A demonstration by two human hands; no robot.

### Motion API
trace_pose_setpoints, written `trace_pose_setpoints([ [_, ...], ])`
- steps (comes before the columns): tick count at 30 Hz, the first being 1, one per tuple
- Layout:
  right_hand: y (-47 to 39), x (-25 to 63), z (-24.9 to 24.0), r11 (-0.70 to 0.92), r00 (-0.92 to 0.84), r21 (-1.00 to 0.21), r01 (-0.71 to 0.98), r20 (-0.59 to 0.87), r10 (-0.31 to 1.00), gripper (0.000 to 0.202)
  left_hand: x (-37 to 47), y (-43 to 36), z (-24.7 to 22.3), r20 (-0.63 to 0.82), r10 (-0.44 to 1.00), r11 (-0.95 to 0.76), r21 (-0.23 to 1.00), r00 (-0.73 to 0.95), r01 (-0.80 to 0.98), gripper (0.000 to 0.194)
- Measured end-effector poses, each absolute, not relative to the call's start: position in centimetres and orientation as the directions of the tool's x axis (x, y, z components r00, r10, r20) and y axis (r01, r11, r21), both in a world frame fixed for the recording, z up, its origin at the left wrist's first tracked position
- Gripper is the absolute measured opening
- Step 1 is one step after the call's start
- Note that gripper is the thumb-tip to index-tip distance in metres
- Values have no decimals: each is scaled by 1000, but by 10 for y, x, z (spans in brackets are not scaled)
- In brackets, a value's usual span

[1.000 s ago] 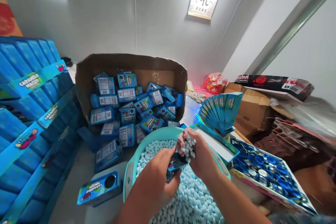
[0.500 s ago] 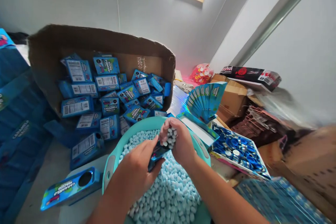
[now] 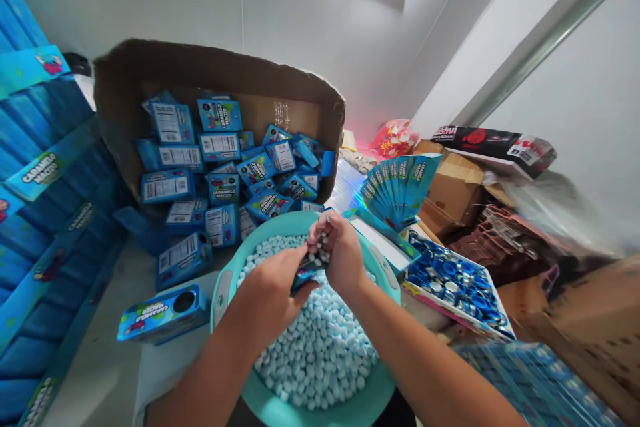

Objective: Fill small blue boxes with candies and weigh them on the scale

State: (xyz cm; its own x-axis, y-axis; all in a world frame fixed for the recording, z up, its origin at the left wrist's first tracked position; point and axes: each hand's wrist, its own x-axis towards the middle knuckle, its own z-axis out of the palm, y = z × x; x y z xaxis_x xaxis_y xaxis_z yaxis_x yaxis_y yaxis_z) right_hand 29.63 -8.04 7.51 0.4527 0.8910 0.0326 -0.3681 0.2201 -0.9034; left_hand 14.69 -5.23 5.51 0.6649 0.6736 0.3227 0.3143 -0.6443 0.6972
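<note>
Both hands meet over a turquoise basin (image 3: 231,291) filled with pale blue candies (image 3: 320,347). My left hand (image 3: 277,287) is wrapped round a small blue box (image 3: 306,273), whose upper end faces my other hand. Cupped beside that end, my right hand (image 3: 343,250) holds several candies (image 3: 323,250) in its palm, against the box. The fingers partly hide the box and its opening. Left of the basin lies a blue box with a round dark hole (image 3: 160,313).
Behind the basin, a cardboard carton (image 3: 220,67) holds many blue boxes. Stacked blue packs (image 3: 35,180) rise at the left. At the right are a fan of blue cards (image 3: 400,187), a tray of blue-and-silver pieces (image 3: 455,283) and brown cartons (image 3: 590,313).
The view has shifted, so the scene sits further right and more of the left stack shows. My right fingers have curled in further over the candies at the box.
</note>
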Motion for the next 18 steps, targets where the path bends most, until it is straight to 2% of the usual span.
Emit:
trace_pose_setpoints([
  [4,-77,299,72,211,442,-902,-377,25,897,27,147,-53,61,197,745,-541,737,637,405,44],
  [7,-77,301,70,215,455,-883,-417,1,890,27,147,-54,61,223,717,-585,708,661,396,39],
  [11,-85,306,67,218,405,-892,-397,43,913,24,147,-56,57,261,698,-605,713,667,355,22],
  [16,-96,309,70,215,331,-921,-326,103,938,19,148,-55,57,255,685,-565,777,682,278,34],
  [18,-98,309,72,220,285,-927,-303,132,949,21,148,-56,58,233,712,-525,803,662,282,32],
])
